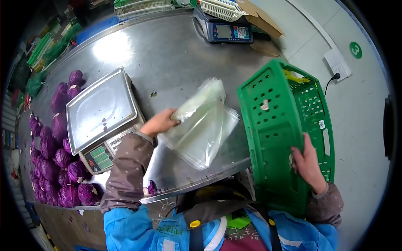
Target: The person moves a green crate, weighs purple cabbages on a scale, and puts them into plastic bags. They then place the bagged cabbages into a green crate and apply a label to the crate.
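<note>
L hand (160,122) was closed on a stack of clear plastic bags (203,122), fingers curled over the near edge, thumb side pinching it. The stack lay fanned out on the steel tabletop (167,54), partly lifted at the far end, approx. between the weighing scale (102,115) and the green crate (281,129). R hand (309,164) gripped the crate's rim, fingers wrapped over the edge; the crate was tilted up on its side at the tabletop's right edge, perforated bottom facing the bags, open side turned away toward the floor. The bags' right corner sat just beside the crate wall; couldn't tell if touching.

The scale stood left of the L hand w/ its steel pan bare apart from a few purple scraps; its display and keypad faced the person, the sleeve just beside it. Left of the scale, a heap of purple cabbages (54,159) ran along the tabletop's edge. One small purple leaf scrap (151,187) lay near the front edge by the L sleeve.

Far end of the tabletop: a second scale (226,30) w/ a white basket (220,9) on it, cardboard (261,19) just beside. A wall socket (338,67) w/ a plugged-in cable showed on the right.
</note>
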Demonstrator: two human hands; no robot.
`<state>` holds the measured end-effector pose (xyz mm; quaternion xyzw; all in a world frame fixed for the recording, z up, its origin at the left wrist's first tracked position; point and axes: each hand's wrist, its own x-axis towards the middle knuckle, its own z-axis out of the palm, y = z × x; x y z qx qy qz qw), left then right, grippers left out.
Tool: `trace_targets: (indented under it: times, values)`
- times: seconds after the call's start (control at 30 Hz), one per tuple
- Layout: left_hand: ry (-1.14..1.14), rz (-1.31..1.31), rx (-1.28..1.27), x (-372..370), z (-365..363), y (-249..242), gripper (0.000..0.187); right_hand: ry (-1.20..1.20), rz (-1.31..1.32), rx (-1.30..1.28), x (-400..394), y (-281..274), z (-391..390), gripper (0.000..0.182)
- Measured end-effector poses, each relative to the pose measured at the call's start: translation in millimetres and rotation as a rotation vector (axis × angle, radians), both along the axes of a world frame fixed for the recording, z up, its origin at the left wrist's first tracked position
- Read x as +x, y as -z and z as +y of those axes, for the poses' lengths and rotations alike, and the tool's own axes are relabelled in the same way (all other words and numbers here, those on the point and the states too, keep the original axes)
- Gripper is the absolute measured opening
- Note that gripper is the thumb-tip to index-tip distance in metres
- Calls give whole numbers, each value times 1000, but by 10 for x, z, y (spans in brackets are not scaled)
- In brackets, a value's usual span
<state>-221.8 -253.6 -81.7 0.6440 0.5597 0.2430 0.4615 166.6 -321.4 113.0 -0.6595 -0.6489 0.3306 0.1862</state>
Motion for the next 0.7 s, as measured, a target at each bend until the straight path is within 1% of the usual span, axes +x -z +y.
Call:
trace_targets:
  times: [0.03, 0.07, 0.1, 0.13, 0.2, 0.23, 0.27, 0.3, 0.33, 0.4, 0.43, 0.47, 0.53, 0.57, 0.6, 0.67, 0.7]
  values:
    - [53, 11, -73, -100, 104, -168, 37, 3, 3, 1, -87, 54, 61, 35]
    - [104, 23, -148, -196, 198, -326, 37, -37, -61, -16, -178, 100, 127, 35]
    - [125, 70, -158, -295, 280, -381, 38, -77, -126, -33, -235, 156, 179, 35]
    - [89, 117, -206, -352, 325, -497, 40, -74, -121, -33, -235, 261, 228, 35]
    - [-8, 220, -173, -477, 427, -511, 40, -240, -300, 220, -212, 459, 304, 37]
    - [-3, 226, -171, -565, 488, -444, 40, -225, -301, 181, -257, 469, 345, 38]
    - [-11, 168, -215, -645, 550, -333, 41, -218, -297, 186, -288, 489, 367, 38]
    - [-20, 107, -261, -715, 607, -234, 41, -220, -361, 203, -316, 515, 398, 37]
    - [-19, 107, -257, -738, 619, -224, 41, -223, -427, 220, -333, 539, 439, 37]
    - [89, -127, -424, -749, 565, -192, 43, -221, -463, 268, -350, 640, 567, 37]
    - [143, -204, -432, -729, 532, -139, 46, -221, -496, 313, -361, 692, 644, 36]
    - [125, -213, -449, -691, 477, -106, 47, -220, -492, 312, -355, 729, 727, 36]
    - [195, -231, -439, -570, 404, -92, 48, -262, -488, 415, -324, 779, 883, 36]
    - [195, -261, -490, -486, 373, -106, 49, -274, -444, 356, -337, 765, 946, 36]
    - [227, -278, -491, -407, 336, -78, 51, -274, -444, 354, -331, 772, 966, 36]
    - [218, -253, -550, -230, 263, -152, 52, -299, -361, 327, -305, 797, 1017, 35]
    - [237, -262, -564, -208, 270, 10, 52, -305, -364, 324, -301, 796, 1029, 35]
